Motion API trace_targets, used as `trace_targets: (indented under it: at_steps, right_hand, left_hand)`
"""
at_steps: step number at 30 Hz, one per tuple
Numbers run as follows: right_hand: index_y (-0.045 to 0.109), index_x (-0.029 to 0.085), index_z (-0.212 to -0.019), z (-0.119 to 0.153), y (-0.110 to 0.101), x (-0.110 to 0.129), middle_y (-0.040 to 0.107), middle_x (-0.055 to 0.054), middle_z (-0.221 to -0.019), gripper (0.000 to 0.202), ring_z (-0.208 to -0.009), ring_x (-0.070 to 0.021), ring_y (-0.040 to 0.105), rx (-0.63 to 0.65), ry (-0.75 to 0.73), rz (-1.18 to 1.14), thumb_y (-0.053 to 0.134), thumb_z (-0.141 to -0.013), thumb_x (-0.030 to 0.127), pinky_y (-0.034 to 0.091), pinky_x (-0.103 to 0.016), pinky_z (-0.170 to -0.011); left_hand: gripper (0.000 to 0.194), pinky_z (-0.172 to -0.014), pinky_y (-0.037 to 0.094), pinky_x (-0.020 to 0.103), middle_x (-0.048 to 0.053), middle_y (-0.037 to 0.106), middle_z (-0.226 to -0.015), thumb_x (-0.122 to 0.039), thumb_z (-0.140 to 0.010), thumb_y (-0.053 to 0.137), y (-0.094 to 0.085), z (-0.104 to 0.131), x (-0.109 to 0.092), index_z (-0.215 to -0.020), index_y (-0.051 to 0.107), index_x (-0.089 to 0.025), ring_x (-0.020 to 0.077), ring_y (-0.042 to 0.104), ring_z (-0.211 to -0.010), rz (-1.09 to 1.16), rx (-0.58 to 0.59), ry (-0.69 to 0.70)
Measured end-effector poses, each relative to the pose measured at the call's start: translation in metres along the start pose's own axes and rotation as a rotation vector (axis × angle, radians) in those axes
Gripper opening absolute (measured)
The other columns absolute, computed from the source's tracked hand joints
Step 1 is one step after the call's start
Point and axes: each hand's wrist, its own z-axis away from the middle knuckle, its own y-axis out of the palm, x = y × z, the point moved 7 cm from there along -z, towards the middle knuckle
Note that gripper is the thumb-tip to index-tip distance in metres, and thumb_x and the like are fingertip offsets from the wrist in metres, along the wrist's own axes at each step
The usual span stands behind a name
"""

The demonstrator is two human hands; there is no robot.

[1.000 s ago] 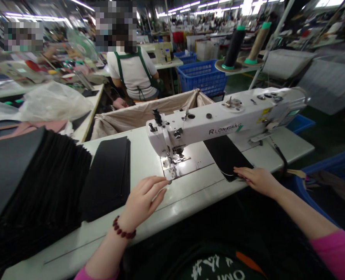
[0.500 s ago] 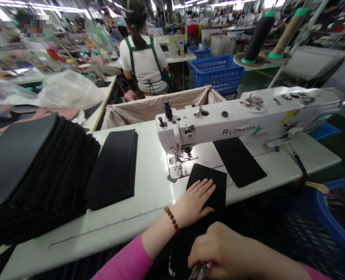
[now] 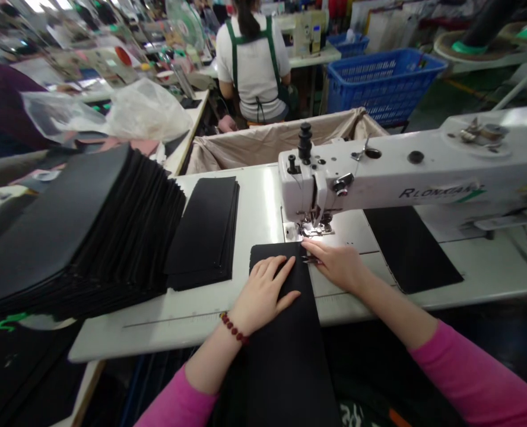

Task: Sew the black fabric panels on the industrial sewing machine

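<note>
My left hand (image 3: 263, 290) lies open and flat on a long black panel (image 3: 285, 362), fingers a little spread. The panel's far end rests on the machine bed just before the presser foot (image 3: 317, 228), and its near end hangs over the table edge. At the panel's far right corner are the fingertips of my right hand (image 3: 341, 265). That hand is closed around small metal thread snips (image 3: 310, 260), whose tips poke out below its fingers. The white sewing machine (image 3: 379, 178) stands just beyond. A second black panel (image 3: 412, 249) lies under its arm.
A tall stack of black panels (image 3: 125, 219) and a lower pile (image 3: 205, 231) stand left on the white table (image 3: 156, 332). Behind the table is a cloth-lined bin (image 3: 254, 148). A blue basket (image 3: 379, 83) and a seated person (image 3: 254, 71) are farther back.
My right hand has moved up from below the table edge to the panel's corner by the presser foot. The panel now lies left of where it was, with my left hand still on it.
</note>
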Motion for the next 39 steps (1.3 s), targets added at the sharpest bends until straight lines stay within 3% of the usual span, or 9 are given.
trace_targets:
  at_steps: [4, 8, 27, 39]
  right_hand:
    - [0.043, 0.029, -0.143, 0.007, 0.004, -0.005, 0.049, -0.003, -0.145, 0.049, -0.092, -0.0205, 0.069, -0.046, 0.023, 0.025, 0.046, -0.094, 0.028, 0.052, -0.031, -0.067]
    - [0.044, 0.031, -0.143, 0.006, 0.006, -0.004, 0.051, -0.003, -0.144, 0.048, -0.089, -0.0182, 0.069, -0.062, 0.007, 0.029, 0.046, -0.095, 0.031, 0.051, -0.029, -0.065]
    - [0.041, 0.028, -0.145, 0.002, 0.010, -0.006, 0.049, -0.001, -0.146, 0.057, -0.100, -0.0179, 0.066, -0.052, -0.021, -0.015, 0.051, -0.089, 0.020, 0.053, -0.029, -0.070]
    - [0.040, 0.028, -0.145, 0.002, 0.010, -0.006, 0.049, 0.000, -0.145, 0.057, -0.094, -0.0183, 0.068, -0.038, -0.002, 0.004, 0.050, -0.090, 0.020, 0.053, -0.030, -0.069]
  left_hand:
    - [0.058, -0.119, 0.025, 0.044, 0.012, 0.029, -0.156, -0.046, -0.093, 0.054, 0.003, -0.028, 0.007, -0.140, 0.041, -0.015, 0.0259, 0.027, -0.144, 0.031, 0.038, 0.111]
    - [0.061, -0.120, 0.023, 0.044, 0.011, 0.028, -0.156, -0.047, -0.094, 0.052, 0.006, -0.040, 0.016, -0.143, 0.036, -0.016, 0.0245, 0.026, -0.145, 0.028, 0.007, 0.057]
    - [0.063, -0.121, 0.021, 0.045, 0.008, 0.024, -0.158, -0.042, -0.093, 0.055, 0.007, -0.047, 0.019, -0.147, 0.031, -0.021, 0.0231, 0.023, -0.146, 0.124, 0.022, 0.069]
    - [0.062, -0.121, 0.019, 0.043, 0.009, 0.025, -0.157, -0.043, -0.092, 0.055, 0.007, -0.048, 0.022, -0.146, 0.034, -0.020, 0.0223, 0.023, -0.146, 0.120, 0.022, 0.063]
